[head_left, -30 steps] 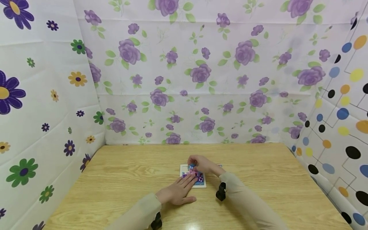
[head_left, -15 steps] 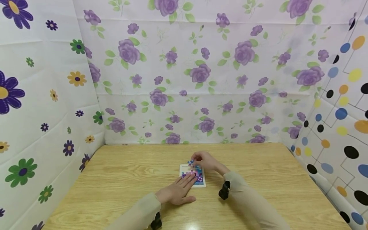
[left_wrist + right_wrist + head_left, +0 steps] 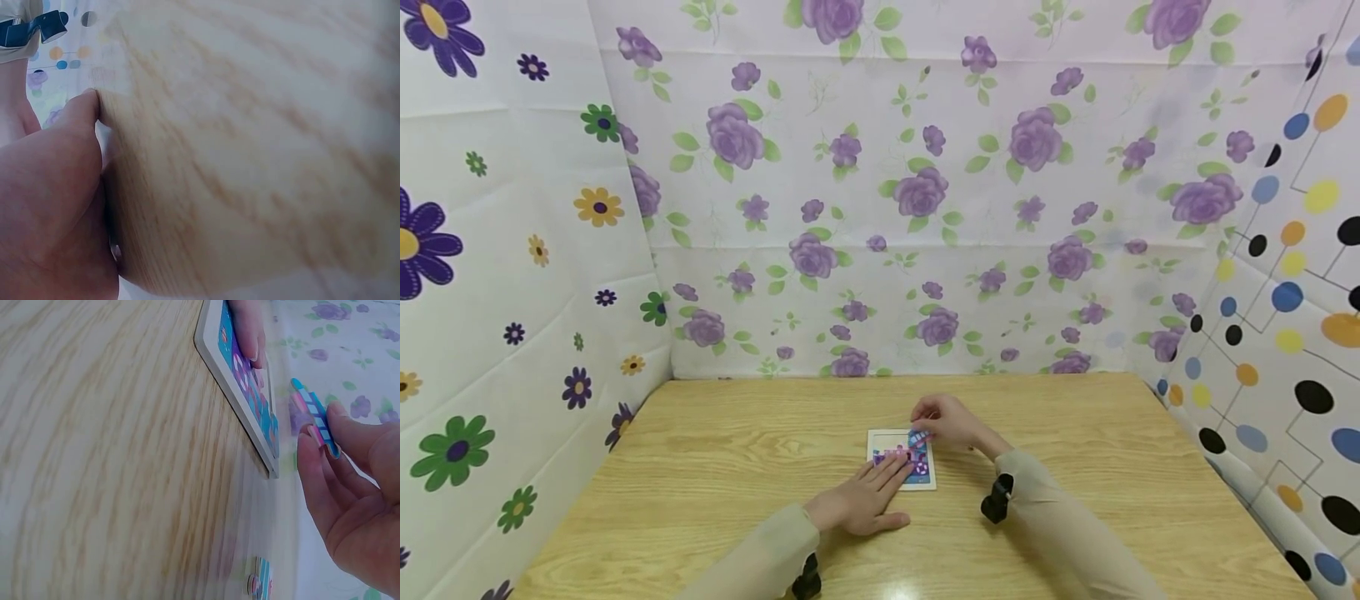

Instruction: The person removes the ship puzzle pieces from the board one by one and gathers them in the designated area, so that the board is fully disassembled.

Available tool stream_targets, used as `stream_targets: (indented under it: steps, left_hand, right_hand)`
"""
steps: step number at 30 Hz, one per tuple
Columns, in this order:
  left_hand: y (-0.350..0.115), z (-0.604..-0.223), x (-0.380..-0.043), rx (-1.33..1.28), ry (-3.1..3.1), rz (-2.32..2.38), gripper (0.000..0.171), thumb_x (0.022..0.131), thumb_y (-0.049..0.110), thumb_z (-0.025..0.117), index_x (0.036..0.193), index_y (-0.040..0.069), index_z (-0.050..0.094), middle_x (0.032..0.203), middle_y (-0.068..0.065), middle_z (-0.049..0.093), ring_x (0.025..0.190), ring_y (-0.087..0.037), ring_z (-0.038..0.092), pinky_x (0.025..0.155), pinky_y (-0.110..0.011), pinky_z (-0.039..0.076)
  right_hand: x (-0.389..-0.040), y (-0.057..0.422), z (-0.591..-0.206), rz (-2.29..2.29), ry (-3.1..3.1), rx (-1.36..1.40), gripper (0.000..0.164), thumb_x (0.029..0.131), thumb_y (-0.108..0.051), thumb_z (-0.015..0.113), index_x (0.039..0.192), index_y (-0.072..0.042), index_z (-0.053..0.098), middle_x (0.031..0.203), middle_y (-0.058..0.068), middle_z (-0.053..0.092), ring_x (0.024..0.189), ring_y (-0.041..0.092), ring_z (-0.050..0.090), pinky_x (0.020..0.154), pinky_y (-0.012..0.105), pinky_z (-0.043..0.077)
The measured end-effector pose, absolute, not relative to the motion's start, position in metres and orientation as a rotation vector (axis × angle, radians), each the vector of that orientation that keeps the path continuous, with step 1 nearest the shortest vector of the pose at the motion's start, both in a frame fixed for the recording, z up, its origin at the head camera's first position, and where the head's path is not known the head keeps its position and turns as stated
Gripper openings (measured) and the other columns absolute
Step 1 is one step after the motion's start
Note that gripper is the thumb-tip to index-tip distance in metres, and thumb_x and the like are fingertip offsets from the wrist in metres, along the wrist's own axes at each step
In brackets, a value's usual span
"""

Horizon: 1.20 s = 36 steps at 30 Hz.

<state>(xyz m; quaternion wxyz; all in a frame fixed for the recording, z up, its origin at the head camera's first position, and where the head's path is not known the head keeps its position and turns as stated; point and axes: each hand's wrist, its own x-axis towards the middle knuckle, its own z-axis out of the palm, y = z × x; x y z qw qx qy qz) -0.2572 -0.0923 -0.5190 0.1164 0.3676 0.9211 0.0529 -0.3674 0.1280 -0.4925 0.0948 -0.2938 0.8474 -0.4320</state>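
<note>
A small jigsaw board with a white frame lies on the table, partly filled with purple, pink and blue pieces. My left hand rests flat on its lower left part, fingers straight, hiding some of the picture. My right hand is at the board's upper right corner. Between thumb and fingers it pinches a blue and pink puzzle piece; in the right wrist view this piece is tilted and apart from the board. The left wrist view shows only the side of the left hand and the table.
Another striped blue puzzle piece lies on the table to the right of the board, mostly hidden by the right hand in the head view. The wooden table meets a flowered cloth at its back edge.
My right hand has lifted the puzzle piece from the board's upper middle, over its top edge, then moved right to the upper right corner. The left hand stays in place.
</note>
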Motion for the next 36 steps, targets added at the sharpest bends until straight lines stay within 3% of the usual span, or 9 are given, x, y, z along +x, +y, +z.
stream_targets:
  steps: [6, 23, 36]
  left_hand:
    - [-0.091, -0.516, -0.256, 1.059, 2.7, 0.139, 0.079, 0.099, 0.059, 0.032, 0.157, 0.013, 0.005, 0.165, -0.007, 0.001, 0.152, -0.024, 0.003, 0.121, -0.05, 0.015]
    - [-0.093, -0.52, -0.258, 1.095, 2.701, 0.145, 0.079, 0.1, 0.059, 0.031, 0.157, 0.012, 0.004, 0.165, -0.009, 0.002, 0.152, -0.025, 0.004, 0.12, -0.051, 0.017]
    - [-0.093, -0.527, -0.259, 1.112, 2.707, 0.174, 0.079, 0.099, 0.062, 0.028, 0.157, 0.014, 0.004, 0.165, -0.007, 0.0, 0.152, -0.024, 0.002, 0.121, -0.052, 0.015]
  right_hand:
    - [-0.368, 0.141, -0.49, -1.284, 2.529, -0.858, 0.018, 0.094, -0.015, 0.063, 0.102, 0.0, 0.068, 0.09, 0.009, 0.068, 0.07, 0.021, 0.064, 0.06, 0.037, 0.058]
    - [-0.374, 0.187, -0.496, -1.353, 2.395, -0.777, 0.021, 0.096, 0.003, 0.051, 0.113, 0.007, 0.063, 0.097, 0.015, 0.066, 0.072, 0.013, 0.058, 0.061, 0.025, 0.052]
    - [-0.372, 0.205, -0.498, -1.418, 2.41, -0.7, 0.022, 0.097, -0.001, 0.051, 0.114, 0.008, 0.062, 0.096, 0.015, 0.065, 0.07, 0.014, 0.058, 0.062, 0.029, 0.053]
